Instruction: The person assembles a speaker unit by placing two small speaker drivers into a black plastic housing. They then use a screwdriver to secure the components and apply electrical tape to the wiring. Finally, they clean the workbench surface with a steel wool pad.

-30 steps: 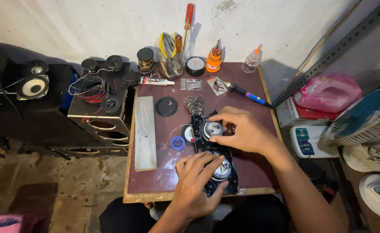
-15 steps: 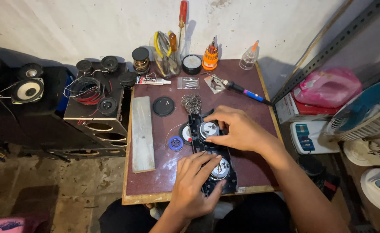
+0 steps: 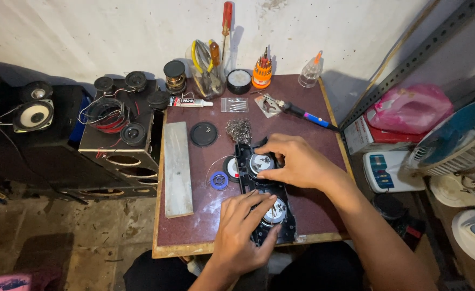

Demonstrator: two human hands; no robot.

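Observation:
A long black speaker panel (image 3: 246,180) with two round silver speaker drivers lies on a small maroon table (image 3: 313,205). My left hand (image 3: 241,230) rests over the near driver (image 3: 275,211), fingers spread on it and on the panel's near end. My right hand (image 3: 296,160) curls around the far driver (image 3: 260,161), fingertips touching its rim. A small blue ring (image 3: 219,180) and a thin white wire lie just left of the panel.
A grey wooden strip (image 3: 178,167), black round cap (image 3: 203,133), wire wool clump (image 3: 239,129), glue tube (image 3: 188,102), soldering iron (image 3: 302,114), screwdriver set (image 3: 261,73) and a jar of pliers (image 3: 205,67) sit on the table. Speaker boxes (image 3: 113,134) stand left; fans and a pink bag (image 3: 410,108) right.
The view has shifted slightly. Both hands stay on the speaker panel, with only small finger movements over the drivers.

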